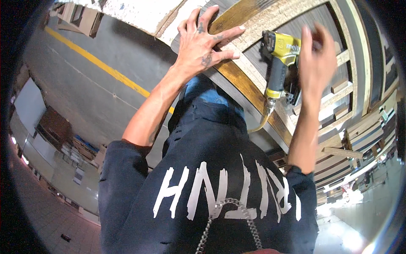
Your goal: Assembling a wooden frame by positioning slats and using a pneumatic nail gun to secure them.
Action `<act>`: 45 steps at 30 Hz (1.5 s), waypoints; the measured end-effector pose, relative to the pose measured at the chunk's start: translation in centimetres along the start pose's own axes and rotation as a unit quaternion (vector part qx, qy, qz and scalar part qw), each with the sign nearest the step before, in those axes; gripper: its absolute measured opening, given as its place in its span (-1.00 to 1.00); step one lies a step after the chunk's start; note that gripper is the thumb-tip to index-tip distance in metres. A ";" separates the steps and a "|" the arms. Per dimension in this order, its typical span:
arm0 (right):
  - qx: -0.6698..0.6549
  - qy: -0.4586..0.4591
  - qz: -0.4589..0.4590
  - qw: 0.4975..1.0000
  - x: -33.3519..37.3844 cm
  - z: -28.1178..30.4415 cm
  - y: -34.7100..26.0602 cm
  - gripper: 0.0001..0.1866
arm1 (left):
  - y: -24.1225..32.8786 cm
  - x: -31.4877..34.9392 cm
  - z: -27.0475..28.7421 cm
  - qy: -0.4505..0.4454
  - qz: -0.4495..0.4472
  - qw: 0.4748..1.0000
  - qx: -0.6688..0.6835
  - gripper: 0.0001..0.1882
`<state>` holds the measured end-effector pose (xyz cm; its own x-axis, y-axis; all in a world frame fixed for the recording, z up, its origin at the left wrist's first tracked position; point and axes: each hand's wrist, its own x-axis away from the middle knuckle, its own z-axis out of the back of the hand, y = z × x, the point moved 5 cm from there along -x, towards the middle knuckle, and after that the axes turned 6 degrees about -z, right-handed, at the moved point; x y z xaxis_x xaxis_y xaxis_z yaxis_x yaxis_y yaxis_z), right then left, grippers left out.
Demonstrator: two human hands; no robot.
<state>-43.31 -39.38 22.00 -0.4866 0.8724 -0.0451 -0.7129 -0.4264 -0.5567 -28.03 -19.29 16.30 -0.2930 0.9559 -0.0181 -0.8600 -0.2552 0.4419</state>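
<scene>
My left hand [201, 48] lies with its fingers spread on the corner of a wooden frame, touching a brown strip [241, 17] and a pale chipboard strip [243, 63]. A yellow and black pneumatic nail gun [279, 65] rests on the grey wood-grain panel [292, 25] inside the frame. An air hose [261, 123] runs from the fitting at its lower end. Beside the gun's right side is my right hand [317, 63], smeared by motion. Its fingers are not around the gun's handle, and whether they hold anything small cannot be made out.
A white, worn surface [131, 12] adjoins the frame at the upper left. Grey floor with a yellow line [97, 61] lies to the left. Stacked wooden strips [363, 135] and more frame parts stand at the right. Boards [80, 19] lie at the upper left.
</scene>
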 end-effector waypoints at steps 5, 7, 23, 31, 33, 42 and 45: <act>0.069 -0.101 -0.117 0.986 8.8 -0.2 -1.9 -0.04 | 0.2 -0.5 -0.2 0.001 0.004 1.000 0.024 -0.40; 0.031 -0.103 -0.157 0.982 8.6 -0.7 -1.6 0.13 | 0.3 -0.4 -0.2 0.004 0.005 1.000 0.023 -0.40; 0.034 -0.355 -0.056 0.933 8.1 2.8 -2.6 -0.63 | -0.4 -0.1 -0.4 -0.010 0.020 0.999 0.040 -0.43; 0.015 -0.375 -0.086 0.923 8.4 0.6 -5.3 -0.63 | -0.6 -0.1 -0.4 -0.002 0.018 0.997 0.074 -0.44; 0.035 -0.374 -0.083 0.923 8.3 0.5 -5.2 -0.62 | -0.4 -0.5 -0.5 -0.050 0.017 0.996 0.074 -0.38; 0.041 -0.397 -0.071 0.914 8.4 0.2 -5.2 -0.61 | -0.5 -0.6 -1.0 -0.091 0.021 0.988 0.119 -0.37; 0.009 -0.382 -0.080 0.921 8.4 0.0 -5.7 -0.58 | -0.6 -0.4 -0.8 -0.093 0.024 0.988 0.117 -0.37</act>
<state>-43.36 -29.62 24.75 -0.5826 0.5054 0.6365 -0.8114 -0.3164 -0.4915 -27.72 -19.66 15.31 -0.2307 0.9592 0.1637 -0.7197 -0.2814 0.6348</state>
